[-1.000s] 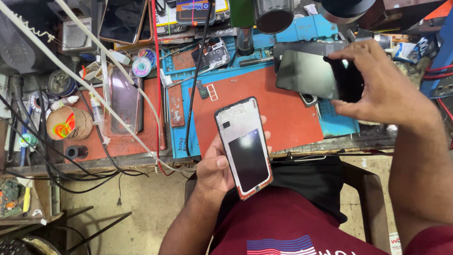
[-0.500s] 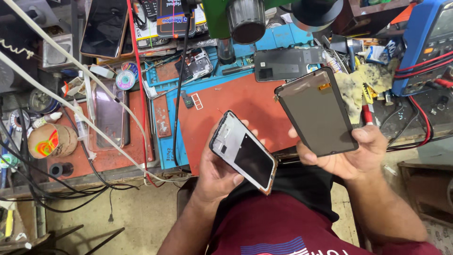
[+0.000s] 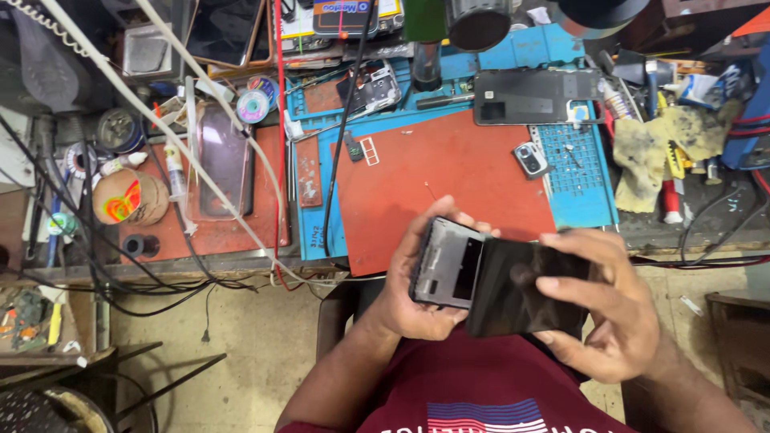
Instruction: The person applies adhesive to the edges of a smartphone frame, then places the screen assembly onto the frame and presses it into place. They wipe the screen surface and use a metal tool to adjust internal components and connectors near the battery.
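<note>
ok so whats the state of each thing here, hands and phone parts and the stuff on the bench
left hand: gripping the phone frame
phone frame: held above the lap, its right side overlapped by the panel
right hand: holding the dark screen panel
dark screen panel: unlit, held against the frame
red mat: flat on the bench
back cover: lying flat at the mat's far edge
clear case: lying flat, cable across it

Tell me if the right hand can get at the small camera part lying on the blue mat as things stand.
Probably not at once: the right hand holds a dark screen panel. The path over the red mat to the camera part looks free.
</note>
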